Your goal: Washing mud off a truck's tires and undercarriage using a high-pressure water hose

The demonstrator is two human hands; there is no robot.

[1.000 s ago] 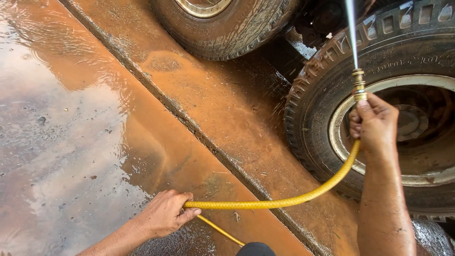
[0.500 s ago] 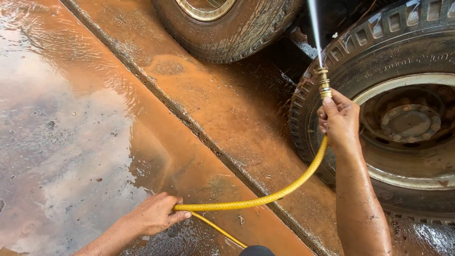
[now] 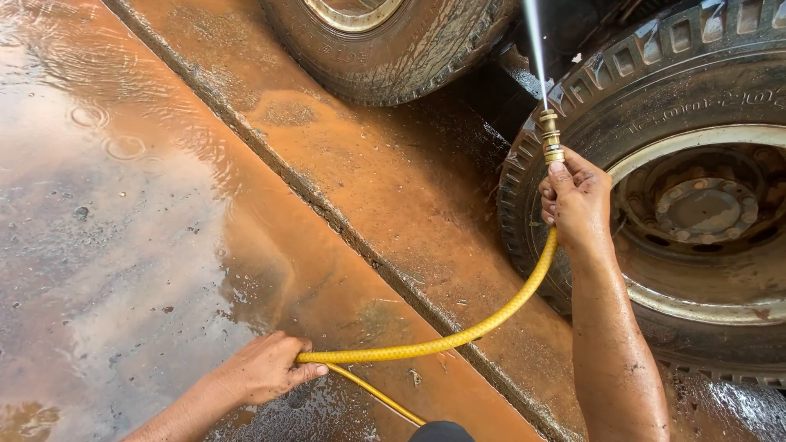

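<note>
Head view: the right hand point(image 3: 575, 200) is clamped around a yellow hose point(image 3: 458, 336) just below its brass nozzle point(image 3: 549, 137), which sprays a jet of water point(image 3: 533, 41) upward beside a muddy tyre point(image 3: 696, 196). The left hand point(image 3: 264, 368) grips the same hose lower down, above the wet orange floor point(image 3: 123, 205). A second tyre point(image 3: 393, 41) stands behind.

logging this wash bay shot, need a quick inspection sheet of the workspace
surface: wet, muddy orange concrete floor with puddles and a raised kerb
job's things: yellow hose; brass nozzle spraying a water jet upward
clutter: nothing seen
grippers: left hand grips the hose bend; right hand grips the hose just below the nozzle
cables: nothing seen apart from the hose
surroundings: two muddy tyres, near tyre and far tyre
</note>
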